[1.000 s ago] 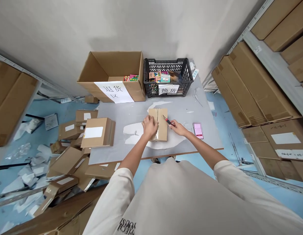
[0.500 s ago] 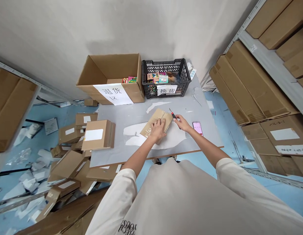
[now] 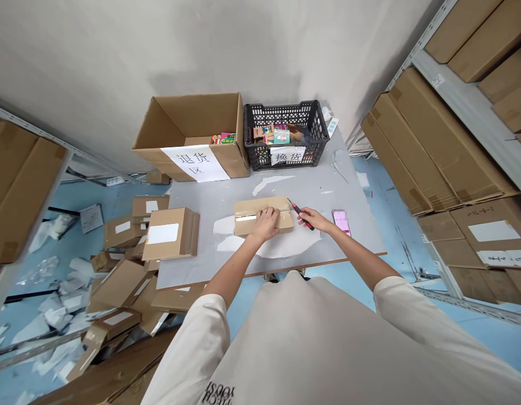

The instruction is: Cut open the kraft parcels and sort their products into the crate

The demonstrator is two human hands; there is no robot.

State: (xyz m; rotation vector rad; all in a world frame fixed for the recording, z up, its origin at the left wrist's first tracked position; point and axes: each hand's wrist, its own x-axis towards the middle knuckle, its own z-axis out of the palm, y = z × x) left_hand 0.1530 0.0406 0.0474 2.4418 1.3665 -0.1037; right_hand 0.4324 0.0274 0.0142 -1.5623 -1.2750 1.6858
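A small taped cardboard box [image 3: 245, 225] lies on the grey table, its long side about parallel to the front edge. My left hand [image 3: 266, 223] holds it down from above, fingers bent over the taped seam on its top. Just right of the box, my right hand [image 3: 314, 218] grips a red and black utility knife [image 3: 297, 209]. The knife's thin tip points up and left, close to the box's far right corner; whether it touches cannot be told. White torn paper [image 3: 302, 246] lies under the box.
A larger labelled carton [image 3: 163, 235] stands at the table's left. Behind are an open cardboard box [image 3: 237, 163] and a black plastic crate [image 3: 300, 159] holding small colourful packs. A phone [image 3: 341, 221] lies at right. Cartons and paper scraps litter the left floor; a loaded shelf [image 3: 448, 93] flanks the right.
The small box has turned from a slant to lie straight, my left hand going with it. My right hand and the knife have shifted slightly downward.
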